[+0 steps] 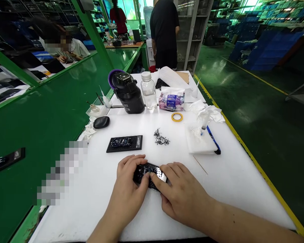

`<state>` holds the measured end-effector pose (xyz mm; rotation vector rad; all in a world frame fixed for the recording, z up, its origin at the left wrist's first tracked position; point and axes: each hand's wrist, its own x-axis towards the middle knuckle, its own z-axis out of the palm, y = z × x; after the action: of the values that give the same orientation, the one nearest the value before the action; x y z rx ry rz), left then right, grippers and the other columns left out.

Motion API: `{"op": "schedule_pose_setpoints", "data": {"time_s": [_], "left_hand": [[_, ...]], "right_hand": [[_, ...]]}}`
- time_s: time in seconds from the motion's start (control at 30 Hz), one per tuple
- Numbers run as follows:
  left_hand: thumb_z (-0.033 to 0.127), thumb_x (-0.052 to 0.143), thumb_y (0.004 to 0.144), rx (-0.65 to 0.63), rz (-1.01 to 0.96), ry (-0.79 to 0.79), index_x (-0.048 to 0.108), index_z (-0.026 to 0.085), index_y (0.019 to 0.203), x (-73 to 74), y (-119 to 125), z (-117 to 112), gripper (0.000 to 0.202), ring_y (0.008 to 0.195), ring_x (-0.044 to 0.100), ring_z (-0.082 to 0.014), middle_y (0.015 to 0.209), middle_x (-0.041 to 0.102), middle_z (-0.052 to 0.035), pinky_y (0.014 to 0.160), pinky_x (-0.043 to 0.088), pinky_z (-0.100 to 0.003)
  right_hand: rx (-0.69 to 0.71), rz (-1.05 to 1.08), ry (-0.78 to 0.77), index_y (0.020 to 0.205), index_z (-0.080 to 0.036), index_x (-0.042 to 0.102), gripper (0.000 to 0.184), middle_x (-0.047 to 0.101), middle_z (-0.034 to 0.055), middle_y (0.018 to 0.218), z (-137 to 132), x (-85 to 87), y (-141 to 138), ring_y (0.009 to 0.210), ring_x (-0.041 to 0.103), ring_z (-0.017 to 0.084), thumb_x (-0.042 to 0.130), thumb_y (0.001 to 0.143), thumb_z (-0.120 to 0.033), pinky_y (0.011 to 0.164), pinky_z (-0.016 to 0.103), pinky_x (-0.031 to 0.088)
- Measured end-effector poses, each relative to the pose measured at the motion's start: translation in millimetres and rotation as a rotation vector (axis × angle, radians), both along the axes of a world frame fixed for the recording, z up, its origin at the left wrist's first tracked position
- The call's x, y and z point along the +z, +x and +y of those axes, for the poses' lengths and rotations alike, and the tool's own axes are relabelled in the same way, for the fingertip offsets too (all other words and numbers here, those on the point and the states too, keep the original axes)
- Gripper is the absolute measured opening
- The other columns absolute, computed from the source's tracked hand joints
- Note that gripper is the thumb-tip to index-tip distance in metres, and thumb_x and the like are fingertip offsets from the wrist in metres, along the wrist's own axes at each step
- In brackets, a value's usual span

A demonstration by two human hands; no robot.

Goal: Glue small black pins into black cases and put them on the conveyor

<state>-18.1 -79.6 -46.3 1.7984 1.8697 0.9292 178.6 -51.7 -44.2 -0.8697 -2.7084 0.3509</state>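
My left hand (130, 185) and right hand (181, 189) clamp opposite ends of the black base (152, 184) under a toy car (142, 171) — equally near, thumbs meeting above. Toward the bench's (233, 206) near edge, its long axis runs left-right, right end slightly closer to me.

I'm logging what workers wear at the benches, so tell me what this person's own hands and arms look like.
The left hand and right hand are bare, with no gloves, rings or watch showing. No sleeve shows on the left forearm or right forearm within view. The right forearm bears a couple of tiny spots.
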Motion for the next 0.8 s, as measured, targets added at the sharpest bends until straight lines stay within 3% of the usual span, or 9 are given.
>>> {"op": "schedule_pose_setpoints", "data": {"time_s": [0.43, 0.8], "left_hand": [[0.036, 0.065, 0.075, 0.25, -0.081, -0.255, 0.055, 0.027, 0.124, 12.7, 2.9, 7.6, 0.05, 0.115, 0.055, -0.0292, 0.124, 0.049, -0.0085, 0.106, 0.042, -0.054], [0.031, 0.064, 0.073, 0.126, -0.032, -0.295, 0.058, 0.027, 0.121, 19.9, -3.8, 19.8, 0.048, 0.116, 0.054, -0.0291, 0.12, 0.052, -0.0079, 0.101, 0.047, -0.049]], "right_hand": [[0.03, 0.109, -0.035, 0.138, -0.016, 0.049, 0.052, 0.053, 0.0167, 0.129, 1.5, -2.7, 5.4, 0.113, 0.046, 0.029, 0.051, 0.086, -0.021, 0.104, 0.05, 0.038], [-0.006, 0.069, 0.0, 0.137, -0.016, 0.051, 0.054, 0.054, 0.016, 0.126, 0.5, -5.0, -0.6, 0.112, 0.046, 0.03, 0.054, 0.083, -0.02, 0.103, 0.05, 0.037]]}}
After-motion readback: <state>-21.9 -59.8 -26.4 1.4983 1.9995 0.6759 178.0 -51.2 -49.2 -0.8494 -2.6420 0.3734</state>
